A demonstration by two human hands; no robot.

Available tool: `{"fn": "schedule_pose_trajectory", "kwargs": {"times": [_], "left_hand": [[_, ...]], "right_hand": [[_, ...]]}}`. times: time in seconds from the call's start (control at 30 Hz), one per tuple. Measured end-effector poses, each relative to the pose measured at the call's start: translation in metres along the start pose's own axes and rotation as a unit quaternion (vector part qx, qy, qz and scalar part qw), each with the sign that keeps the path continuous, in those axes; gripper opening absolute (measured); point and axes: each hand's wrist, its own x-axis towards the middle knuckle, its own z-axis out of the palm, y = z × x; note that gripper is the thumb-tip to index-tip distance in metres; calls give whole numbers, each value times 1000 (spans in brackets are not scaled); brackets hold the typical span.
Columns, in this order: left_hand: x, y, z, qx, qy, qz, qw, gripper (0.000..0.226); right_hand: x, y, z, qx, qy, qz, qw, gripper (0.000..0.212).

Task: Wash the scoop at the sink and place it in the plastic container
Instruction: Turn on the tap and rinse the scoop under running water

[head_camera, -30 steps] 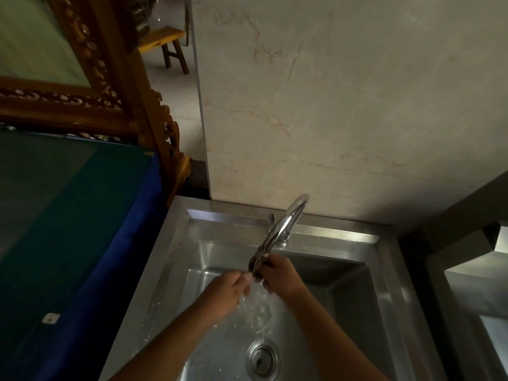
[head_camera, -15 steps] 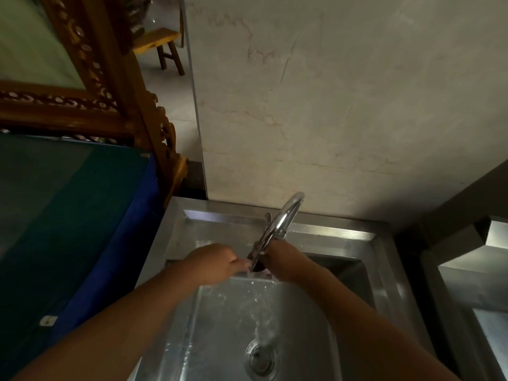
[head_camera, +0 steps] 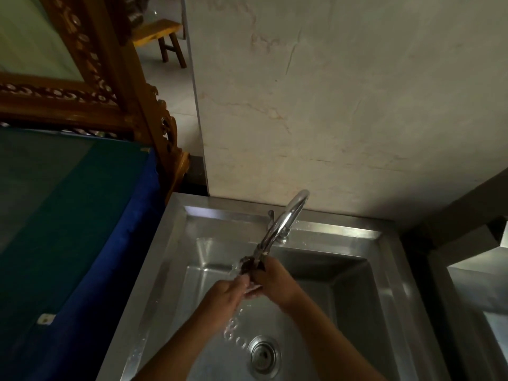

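Observation:
A small dark scoop (head_camera: 248, 265) is held under the spout of the chrome tap (head_camera: 283, 224), over the steel sink (head_camera: 176, 232). My right hand (head_camera: 275, 281) is closed around the scoop from the right. My left hand (head_camera: 228, 295) presses against it from the left, fingers touching the scoop and the right hand. Water runs over both hands and splashes down toward the drain (head_camera: 263, 356). Most of the scoop is hidden by my fingers. No plastic container is in view.
A blue and green covered surface (head_camera: 68, 215) lies left of the sink, with a carved wooden frame (head_camera: 115, 86) behind it. A marble wall (head_camera: 330, 105) rises behind the tap. Another steel basin (head_camera: 478, 298) sits at the right edge. A wooden stool (head_camera: 165, 39) stands far back.
Both hands have dropped back from the tap's spout toward the middle of the basin, still together on the scoop. The camera has tilted slightly.

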Motion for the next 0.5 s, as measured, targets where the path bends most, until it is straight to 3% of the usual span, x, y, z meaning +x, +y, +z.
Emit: {"fn": "schedule_pose_trajectory", "kwargs": {"times": [0.1,0.2,0.27,0.33,0.43,0.5], "left_hand": [[9,12,-17,160,-40,38,986,54],[19,30,-27,311,-67,83,944,59],[23,41,-32,376,-58,116,918,62],[26,45,-33,383,-48,122,914,60],[26,35,-29,372,-35,97,923,61],[24,22,-23,340,-38,57,938,60]], "right_hand": [[4,-17,-34,-270,-90,17,959,21],[13,-23,-47,-540,-109,-11,835,16],[16,-25,-49,-607,-97,-43,787,18],[14,-31,-56,-575,-91,-53,811,18],[8,-45,-77,-440,-58,-53,895,12],[4,-49,-86,-363,-6,-60,930,12]]}}
